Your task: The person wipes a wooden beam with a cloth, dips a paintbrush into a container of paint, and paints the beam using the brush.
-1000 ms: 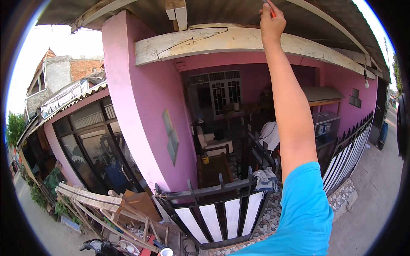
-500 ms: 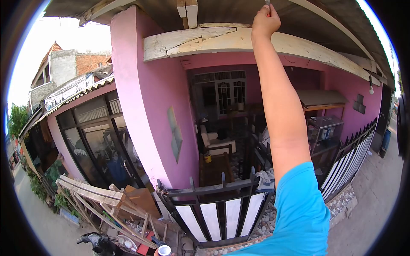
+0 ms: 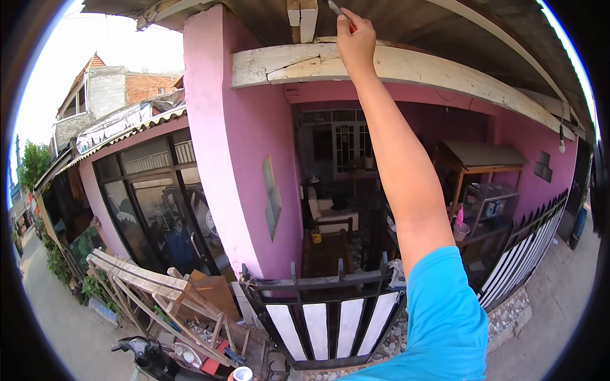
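Observation:
My right hand (image 3: 357, 41) is raised high overhead, its fingers closed round a paintbrush (image 3: 335, 7) with a red handle and a metal collar; the bristles are cut off by the top of the view. Just behind and below that hand runs a white-painted wooden beam (image 3: 432, 71), cracked near its left end. Whether the brush touches any wood cannot be made out. Low at the bottom edge, a small white cup (image 3: 243, 374) is held by my left hand (image 3: 231, 378), of which only a sliver of finger shows.
A pink pillar (image 3: 213, 127) stands left of the beam. Below is a black-and-white metal fence (image 3: 327, 324). Wooden trestles (image 3: 140, 279) and a motorbike (image 3: 146, 355) are at lower left. A light bulb (image 3: 562, 146) hangs at right.
My right hand has moved left along the beam and come lower in view, showing more of the brush. The view has shifted slightly left. The cup stays low.

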`<action>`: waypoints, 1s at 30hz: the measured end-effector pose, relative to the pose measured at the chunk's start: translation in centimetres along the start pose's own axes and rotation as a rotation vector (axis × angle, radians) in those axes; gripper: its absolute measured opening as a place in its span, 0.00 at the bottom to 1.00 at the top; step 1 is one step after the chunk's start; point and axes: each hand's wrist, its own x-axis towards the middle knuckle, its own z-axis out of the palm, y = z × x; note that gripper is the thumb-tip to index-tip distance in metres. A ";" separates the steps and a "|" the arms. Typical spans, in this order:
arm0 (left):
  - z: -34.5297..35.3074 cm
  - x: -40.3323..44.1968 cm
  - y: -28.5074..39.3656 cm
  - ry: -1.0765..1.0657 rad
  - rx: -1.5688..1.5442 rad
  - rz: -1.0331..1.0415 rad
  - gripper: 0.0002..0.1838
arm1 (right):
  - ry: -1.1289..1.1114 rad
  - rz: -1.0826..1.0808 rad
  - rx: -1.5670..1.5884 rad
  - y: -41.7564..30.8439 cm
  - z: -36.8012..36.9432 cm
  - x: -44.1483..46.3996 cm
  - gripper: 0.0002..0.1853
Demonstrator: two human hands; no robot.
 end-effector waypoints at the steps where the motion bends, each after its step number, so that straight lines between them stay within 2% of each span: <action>1: 0.0 0.0 -0.2 0.000 0.013 0.001 0.30 | -0.001 -0.062 -0.002 0.2 -0.2 0.6 0.15; 3: 0.1 0.3 -0.6 -0.017 0.015 0.004 0.30 | 0.019 -0.150 -0.006 0.7 -0.3 2.0 0.15; 8: 0.7 0.6 0.7 -0.052 -0.056 -0.024 0.30 | 0.048 -0.195 -0.159 2.2 -1.9 5.2 0.14; 10: 0.9 0.8 0.5 -0.049 -0.021 0.014 0.29 | 0.208 -0.153 -0.273 2.5 -2.8 5.3 0.14; 11: 0.9 0.9 0.4 -0.050 -0.022 0.012 0.29 | 0.294 -0.099 -0.212 2.9 -2.9 4.8 0.13; 12: 1.0 1.0 0.2 -0.055 -0.005 0.019 0.29 | 0.292 -0.100 -0.211 3.2 -2.8 4.1 0.13; 14: 0.9 1.0 0.4 -0.059 0.012 0.027 0.29 | 0.246 0.057 0.033 2.9 -3.1 2.2 0.14; 16: 0.9 1.1 0.7 -0.060 0.024 0.046 0.29 | 0.220 0.028 -0.047 0.5 -2.7 1.0 0.14; 18: 0.7 1.1 0.4 -0.061 0.041 0.037 0.29 | 0.055 -0.148 -0.060 -0.2 -2.1 0.6 0.15; 19: 0.7 1.1 0.2 -0.066 0.055 0.023 0.29 | 0.011 -0.153 -0.078 -0.4 -1.7 1.0 0.15; 23: 0.8 1.1 -0.4 -0.057 0.022 0.034 0.29 | 0.105 -0.203 -0.192 0.5 -1.6 4.4 0.13; 30: 0.8 0.9 0.5 -0.068 -0.042 0.028 0.29 | 0.288 -0.199 -0.392 5.0 -7.9 7.5 0.13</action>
